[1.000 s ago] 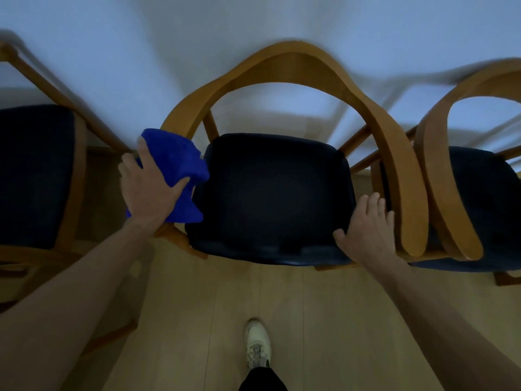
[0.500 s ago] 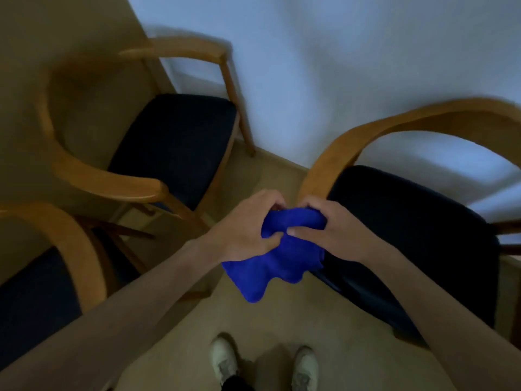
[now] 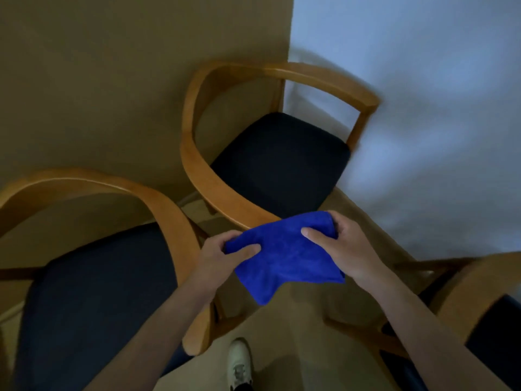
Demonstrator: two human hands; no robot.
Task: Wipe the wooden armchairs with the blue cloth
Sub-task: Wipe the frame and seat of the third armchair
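Note:
The blue cloth (image 3: 284,256) is stretched between both hands in front of me, above the floor. My left hand (image 3: 220,256) pinches its left corner and my right hand (image 3: 342,245) grips its right end. Behind the cloth stands a wooden armchair (image 3: 197,153) with a dark seat in the room's corner; its near armrest ends just under the cloth. A second wooden armchair (image 3: 158,204) with a dark seat is at the lower left, below my left forearm. Part of a third armchair (image 3: 462,294) shows at the lower right.
A tan wall (image 3: 112,80) runs behind the left chairs and a pale wall (image 3: 423,108) meets it at the corner. The wood floor (image 3: 296,348) lies between the chairs, with my white shoe (image 3: 239,362) on it.
The view has swung left from the first chair to the corner chair. My left hand stopped wiping, my right hand left the seat, and both now hold the cloth spread wider between them.

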